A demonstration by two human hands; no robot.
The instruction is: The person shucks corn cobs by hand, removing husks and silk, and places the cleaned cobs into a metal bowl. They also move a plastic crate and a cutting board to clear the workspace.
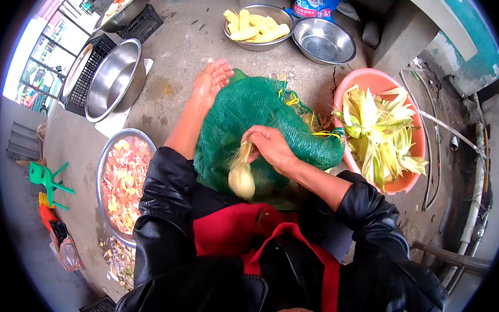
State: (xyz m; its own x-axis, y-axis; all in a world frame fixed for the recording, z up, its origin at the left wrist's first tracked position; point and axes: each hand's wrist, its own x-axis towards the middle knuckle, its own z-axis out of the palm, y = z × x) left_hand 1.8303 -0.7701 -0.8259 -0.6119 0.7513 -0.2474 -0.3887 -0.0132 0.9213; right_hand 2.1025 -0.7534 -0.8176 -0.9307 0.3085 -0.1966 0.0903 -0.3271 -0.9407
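My right hand grips dry, silky strands at the top of a pale, rounded ear of corn. The ear hangs over my lap, slightly blurred and seen nearly end-on. Beneath it a green mesh sack spreads across the floor and up to my knees, its yellow drawstring loose along the right side. My left hand is raised at the sack's far left edge, fingers apart and holding nothing. What lies inside the sack is mostly hidden by the mesh.
A coral plastic tub at right holds corn husks. Ahead stand a steel bowl of peeled corn and another steel bowl. To the left are a large steel basin, a basin of reddish pieces and a green stool.
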